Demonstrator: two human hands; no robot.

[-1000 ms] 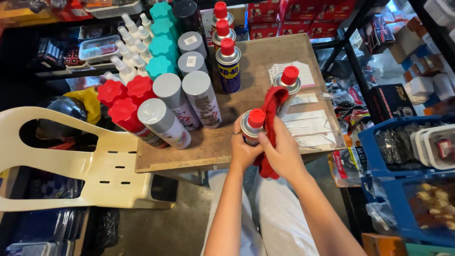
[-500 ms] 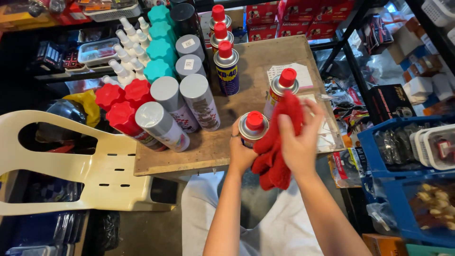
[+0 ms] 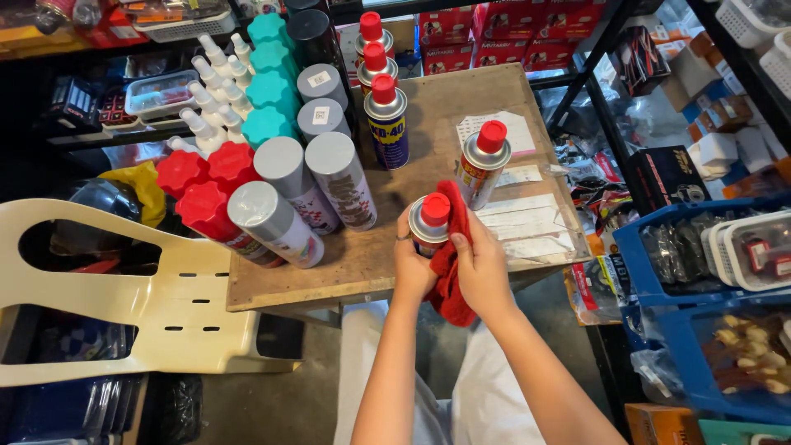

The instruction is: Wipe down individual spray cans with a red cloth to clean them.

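We're mid-wipe: left hand [image 3: 412,265] clamped round a red-capped can [image 3: 429,224] at the worktop's [image 3: 362,264] near edge, right hand [image 3: 482,272] pressing a red rag [image 3: 449,272] against its side. One similar can [image 3: 482,163] stands just beyond; more wait along the far-left edge.

Even, fairly bright light fell from overhead on the wooden bench [image 3: 461,91], with soft sheen on the grey spray-can caps [image 3: 329,154]. The shelves [image 3: 91,136] at upper left lay dim. Focus was sharp centrally; edges bowed from wide-angle distortion.
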